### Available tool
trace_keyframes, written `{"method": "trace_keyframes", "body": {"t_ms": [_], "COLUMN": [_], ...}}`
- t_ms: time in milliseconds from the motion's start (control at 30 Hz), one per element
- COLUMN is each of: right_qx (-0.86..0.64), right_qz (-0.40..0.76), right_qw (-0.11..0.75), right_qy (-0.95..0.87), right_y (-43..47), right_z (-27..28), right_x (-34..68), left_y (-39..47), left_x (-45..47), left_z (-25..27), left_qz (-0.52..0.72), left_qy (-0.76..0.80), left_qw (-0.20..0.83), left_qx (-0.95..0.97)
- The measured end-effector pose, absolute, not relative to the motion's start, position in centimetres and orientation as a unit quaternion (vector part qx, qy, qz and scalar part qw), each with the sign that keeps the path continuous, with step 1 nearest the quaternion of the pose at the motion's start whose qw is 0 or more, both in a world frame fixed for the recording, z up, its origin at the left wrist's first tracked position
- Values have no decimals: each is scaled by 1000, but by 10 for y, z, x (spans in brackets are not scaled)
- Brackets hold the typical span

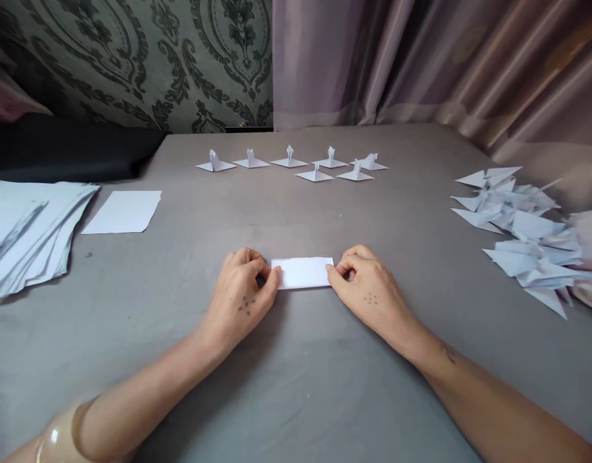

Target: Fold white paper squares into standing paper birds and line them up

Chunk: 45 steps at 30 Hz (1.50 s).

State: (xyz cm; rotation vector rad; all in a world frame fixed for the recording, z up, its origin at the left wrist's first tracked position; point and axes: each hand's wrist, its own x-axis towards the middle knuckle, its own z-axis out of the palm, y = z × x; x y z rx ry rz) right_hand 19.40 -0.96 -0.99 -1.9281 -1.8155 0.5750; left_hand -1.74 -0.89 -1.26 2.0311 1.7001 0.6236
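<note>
A white sheet of paper, folded into a narrow rectangle, lies crosswise in front of me on the grey cloth. My left hand pinches its left end between thumb and curled fingers. At the opposite end, my right hand pinches the paper in the same way. Its long edges run roughly level, and the middle stretch between my thumbs shows. The fingertips behind the paper are partly hidden.
Several folded paper cranes stand in rows at the back. A heap of flat folded paper pieces lies at right. On the left are a stack of paper, a separate paper sheet and a black cloth. Curtains hang behind.
</note>
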Motion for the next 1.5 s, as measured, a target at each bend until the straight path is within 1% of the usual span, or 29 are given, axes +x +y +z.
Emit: {"method": "trace_keyframes", "body": {"t_ms": [400,667,900,1300,1500], "right_qx": [-685,-693,-687,-685,-677], "right_qz": [192,196,198,200,189], "right_qw": [230,212,223,221,222], "right_qy": [-664,-660,-663,-665,-676], "right_y": [-10,-9,-9,-10,-11], "right_z": [-11,-10,-11,-10,-13], "right_x": [194,194,194,196,197], "left_y": [-8,-8,-7,-11,-11], "left_x": [-16,-16,-16,-18,-19], "left_z": [-14,-13,-14,-16,-18], "left_qz": [234,229,226,215,222], "left_qy": [611,613,607,572,568], "left_qw": [192,194,190,144,142], "left_qx": [732,731,738,779,779]}}
